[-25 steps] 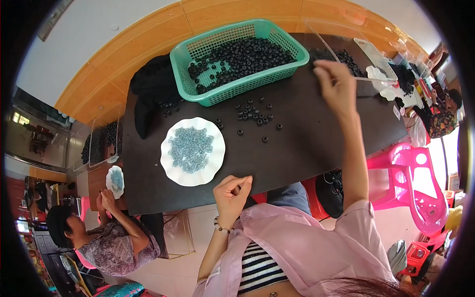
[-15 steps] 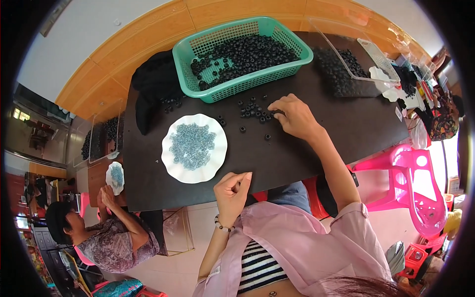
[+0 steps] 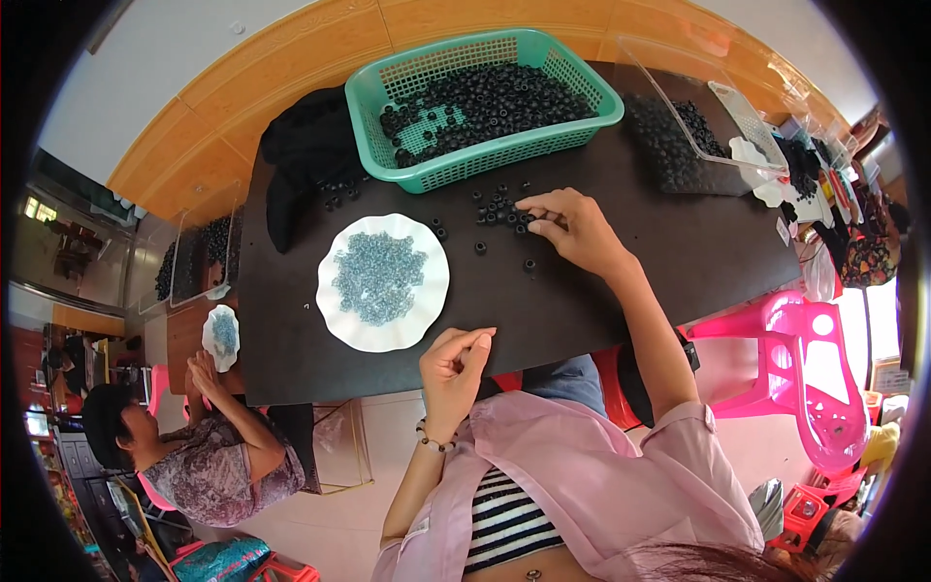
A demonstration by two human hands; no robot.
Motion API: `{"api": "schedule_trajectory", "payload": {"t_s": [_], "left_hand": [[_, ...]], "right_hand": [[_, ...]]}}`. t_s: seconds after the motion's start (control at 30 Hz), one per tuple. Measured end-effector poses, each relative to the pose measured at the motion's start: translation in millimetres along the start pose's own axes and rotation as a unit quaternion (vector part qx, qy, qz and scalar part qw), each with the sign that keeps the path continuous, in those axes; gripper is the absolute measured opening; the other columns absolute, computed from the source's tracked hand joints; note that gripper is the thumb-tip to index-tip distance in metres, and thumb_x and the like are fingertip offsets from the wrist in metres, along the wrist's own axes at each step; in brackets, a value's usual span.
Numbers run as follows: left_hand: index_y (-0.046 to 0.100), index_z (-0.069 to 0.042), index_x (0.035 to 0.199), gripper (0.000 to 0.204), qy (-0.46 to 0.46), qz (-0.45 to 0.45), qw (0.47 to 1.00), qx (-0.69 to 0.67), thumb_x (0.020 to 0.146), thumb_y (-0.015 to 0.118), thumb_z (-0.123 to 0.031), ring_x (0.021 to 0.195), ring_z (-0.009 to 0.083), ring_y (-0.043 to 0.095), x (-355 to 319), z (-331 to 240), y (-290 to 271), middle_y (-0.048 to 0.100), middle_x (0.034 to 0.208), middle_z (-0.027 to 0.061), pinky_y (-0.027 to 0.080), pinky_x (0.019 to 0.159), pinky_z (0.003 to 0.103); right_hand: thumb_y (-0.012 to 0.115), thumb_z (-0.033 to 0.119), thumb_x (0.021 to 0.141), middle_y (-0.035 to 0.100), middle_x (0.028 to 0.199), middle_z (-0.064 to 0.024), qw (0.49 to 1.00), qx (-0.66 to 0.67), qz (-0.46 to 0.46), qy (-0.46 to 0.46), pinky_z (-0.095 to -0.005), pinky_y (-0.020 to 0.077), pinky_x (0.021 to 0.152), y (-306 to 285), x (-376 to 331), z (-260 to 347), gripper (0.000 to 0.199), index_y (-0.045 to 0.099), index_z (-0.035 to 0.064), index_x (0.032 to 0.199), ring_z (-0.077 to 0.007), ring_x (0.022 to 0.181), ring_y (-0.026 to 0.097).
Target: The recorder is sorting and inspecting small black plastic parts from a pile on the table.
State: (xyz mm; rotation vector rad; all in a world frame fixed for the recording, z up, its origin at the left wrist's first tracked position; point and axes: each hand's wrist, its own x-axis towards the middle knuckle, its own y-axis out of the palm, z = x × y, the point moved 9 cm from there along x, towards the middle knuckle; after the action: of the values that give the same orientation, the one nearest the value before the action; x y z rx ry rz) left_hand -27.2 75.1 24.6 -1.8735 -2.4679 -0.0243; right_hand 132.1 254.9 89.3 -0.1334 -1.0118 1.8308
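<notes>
My right hand (image 3: 577,228) reaches over a loose cluster of small black ring-shaped pieces (image 3: 497,211), its thumb and forefinger closed on one at the cluster's right edge. Near the table's front edge is my left hand (image 3: 454,369), with thumb and forefinger pressed together and the other fingers curled. Whatever it may hold is too small or hidden to make out. To its upper left, a white wavy-rimmed plate (image 3: 337,325) carries a spread of small clear bluish beads (image 3: 378,276). A few single black pieces lie apart, between the plate and my right hand.
A green basket (image 3: 485,160) of black pieces stands at the back. Black cloth (image 3: 291,184) lies left of it, a clear bin (image 3: 693,175) of black pieces right. A co-worker (image 3: 213,456) sits at left by another white plate (image 3: 221,361). A pink stool (image 3: 824,388) stands right.
My right hand's fingers have drawn closer together at the black pieces. My left hand stays pinched in nearly the same place. The whole view has shifted slightly.
</notes>
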Motion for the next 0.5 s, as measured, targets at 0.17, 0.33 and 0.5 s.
{"api": "schedule_trajectory", "payload": {"t_s": [0.17,0.33,0.5], "left_hand": [[0.07,0.001,0.099,0.024,-0.066,0.01,0.995,-0.073,0.095,0.059,-0.02,0.061,0.0031,0.042,2,-7,-1,0.056,0.079,-0.0011,0.031,0.054,0.019],[0.068,0.0,0.107,0.032,-0.115,0.055,0.97,-0.206,0.097,0.056,-0.028,0.068,0.0036,0.043,1,-6,11,0.054,0.082,-0.0028,0.035,0.061,0.018],[0.066,-0.002,0.107,0.033,-0.125,0.068,0.936,-0.322,0.096,0.058,-0.032,0.067,0.0042,0.044,-1,2,14,0.058,0.083,-0.0028,0.035,0.06,0.019]], "right_hand": [[0.07,0.002,0.079,0.064,0.089,-0.0039,0.968,0.245,0.056,0.017,-0.0251,0.0448,0.074,10,-22,42,0.024,0.07,0.0046,0.103,-0.0105,0.08,0.056],[0.077,0.004,0.074,0.065,0.089,-0.0042,0.94,0.333,0.064,-0.038,-0.0272,0.0449,0.075,28,-44,75,0.022,0.069,0.0028,0.095,-0.0131,0.082,0.056],[0.08,0.011,0.072,0.067,0.088,-0.0043,0.946,0.306,0.064,-0.091,-0.0294,0.0438,0.075,37,-51,92,0.024,0.068,0.0044,0.093,-0.0155,0.081,0.055]]}}
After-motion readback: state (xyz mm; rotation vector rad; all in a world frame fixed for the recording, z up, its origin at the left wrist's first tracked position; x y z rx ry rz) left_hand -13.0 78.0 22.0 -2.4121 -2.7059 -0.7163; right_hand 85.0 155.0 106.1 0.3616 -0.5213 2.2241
